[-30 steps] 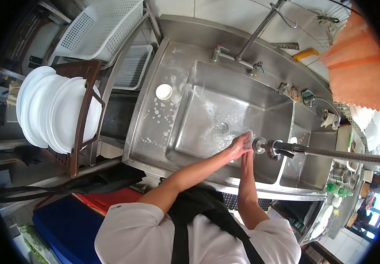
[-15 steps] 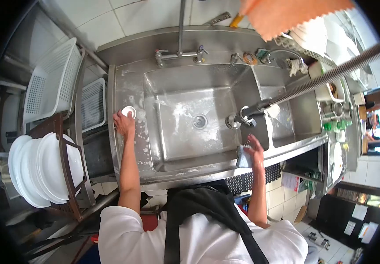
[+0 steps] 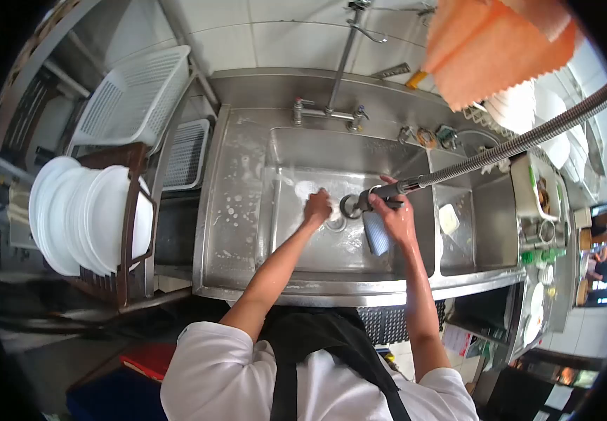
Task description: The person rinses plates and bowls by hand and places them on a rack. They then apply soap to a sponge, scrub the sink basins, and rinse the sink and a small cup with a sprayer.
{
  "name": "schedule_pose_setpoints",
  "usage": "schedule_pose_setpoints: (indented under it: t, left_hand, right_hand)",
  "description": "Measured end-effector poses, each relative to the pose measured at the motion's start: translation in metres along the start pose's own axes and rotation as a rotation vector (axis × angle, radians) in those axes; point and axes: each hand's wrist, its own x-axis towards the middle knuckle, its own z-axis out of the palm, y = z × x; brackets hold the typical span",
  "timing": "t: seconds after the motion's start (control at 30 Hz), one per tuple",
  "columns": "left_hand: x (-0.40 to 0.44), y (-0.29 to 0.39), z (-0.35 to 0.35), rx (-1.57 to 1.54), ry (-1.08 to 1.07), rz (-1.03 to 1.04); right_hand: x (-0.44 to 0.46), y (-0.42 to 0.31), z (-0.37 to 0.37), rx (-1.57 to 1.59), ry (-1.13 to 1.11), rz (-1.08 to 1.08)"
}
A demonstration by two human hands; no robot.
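Note:
My left hand is down in the large sink basin, its fingers closed on a small white dish that is mostly hidden behind them. Just right of it, my right hand grips the spray nozzle at the end of a metal hose. The nozzle's round head faces the dish, close to the drain. A blue cloth hangs below the right palm, pinned in the same hand. Whitish foam or water lies on the basin floor near the left hand.
White plates stand in a brown rack at left, below a white basket. A faucet rises behind the basin. The smaller basin at right contains a pale item. An orange cloth hangs upper right.
My left hand has moved from the left ledge into the basin with the small white dish. My right hand, still with the blue cloth, has moved up and taken hold of the spray nozzle.

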Motion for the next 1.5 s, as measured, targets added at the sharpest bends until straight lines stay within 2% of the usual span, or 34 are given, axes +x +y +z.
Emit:
schedule_pose_setpoints:
  t: [0.03,0.1,0.17,0.23,0.3,0.37,0.43,0.5,0.53,0.6,0.63,0.67,0.73,0.8,0.83,0.9,0.97,1.03,1.07,1.1,1.2,1.27,1.3,1.37,1.4,1.43,1.5]
  left_hand:
    - [-0.018,0.010,0.002,0.481,0.063,0.360]
    - [-0.022,0.013,-0.013,0.443,0.050,0.418]
    - [-0.025,0.004,-0.036,0.416,0.030,0.476]
    - [-0.026,-0.005,-0.064,0.180,-0.196,-0.178]
    - [-0.045,-0.014,-0.089,-0.122,-0.007,-0.443]
    - [-0.072,-0.026,-0.112,-0.248,0.053,-0.449]
    - [-0.095,-0.029,-0.135,-0.373,0.111,-0.456]
    - [-0.118,-0.023,-0.155,-0.480,0.002,-0.430]
    - [-0.127,-0.027,-0.160,-0.484,0.010,-0.432]
    - [-0.140,-0.034,-0.169,-0.461,0.035,-0.161]
    - [-0.147,-0.033,-0.177,-0.461,0.037,-0.161]
    - [-0.156,-0.032,-0.184,-0.371,0.089,-0.142]
    - [-0.167,-0.037,-0.198,-0.284,0.136,-0.124]
    - [-0.176,-0.055,-0.211,0.036,0.300,0.025]
    - [-0.178,-0.060,-0.218,0.037,0.288,0.027]
    - [-0.183,-0.070,-0.224,-0.263,0.401,-0.073]
    - [-0.185,-0.088,-0.229,-0.216,0.419,-0.075]
    - [-0.185,-0.106,-0.239,-0.213,0.458,-0.145]
    - [-0.192,-0.092,-0.239,-0.324,0.402,-0.199]
    - [-0.199,-0.072,-0.239,-0.436,0.335,-0.254]
    - [-0.188,-0.061,-0.232,-0.540,0.260,-0.245]
    - [-0.161,-0.063,-0.233,-0.537,0.227,-0.263]
    - [-0.141,-0.063,-0.235,-0.535,0.214,-0.268]
    - [-0.099,-0.055,-0.239,-0.438,0.215,-0.204]
    - [-0.080,-0.046,-0.241,-0.453,0.232,-0.164]
    - [-0.061,-0.034,-0.244,-0.467,0.249,-0.122]
    - [-0.030,-0.013,-0.248,-0.498,0.282,-0.101]
  right_hand:
    - [-0.002,-0.006,0.006,0.067,-0.115,0.023]
    - [-0.003,-0.025,0.016,-0.033,-0.306,-0.036]
    - [-0.005,-0.029,0.035,0.033,-0.383,-0.075]
    - [0.001,-0.031,0.056,0.080,-0.478,-0.088]
    - [0.005,-0.041,0.079,0.106,-0.605,-0.156]
    - [0.009,-0.054,0.107,0.073,-0.697,-0.244]
    - [0.018,-0.056,0.147,0.002,-0.686,-0.288]
    - [0.038,-0.064,0.187,0.030,-0.703,-0.294]
    - [0.050,-0.071,0.203,0.017,-0.684,-0.293]
    - [0.079,-0.079,0.235,0.097,-0.616,-0.301]
    - [0.094,-0.082,0.245,0.128,-0.515,-0.362]
    - [0.104,-0.086,0.252,0.156,-0.412,-0.418]
    - [0.126,-0.093,0.249,0.098,-0.329,-0.384]
    - [0.137,-0.091,0.232,0.037,-0.240,-0.341]
    - [0.144,-0.088,0.219,-0.046,-0.149,-0.321]
    - [0.154,-0.077,0.184,-0.223,0.011,-0.271]
    - [0.166,-0.051,0.139,-0.363,0.145,-0.299]
    - [0.145,-0.066,0.086,-0.434,0.206,-0.063]
    - [0.160,-0.024,0.060,-0.478,0.328,-0.135]
    - [0.144,-0.030,0.036,-0.360,0.344,-0.235]
    - [0.124,-0.018,-0.017,-0.435,0.485,-0.107]
    - [0.113,-0.002,-0.041,-0.318,0.631,-0.052]
    - [0.108,0.006,-0.047,-0.336,0.644,-0.040]
    - [0.097,0.031,-0.055,-0.149,0.659,-0.015]
    - [0.097,0.053,-0.059,-0.079,0.649,-0.044]
    - [0.087,0.051,-0.050,0.128,0.623,-0.103]
    - [0.081,0.072,-0.040,0.180,0.641,-0.134]
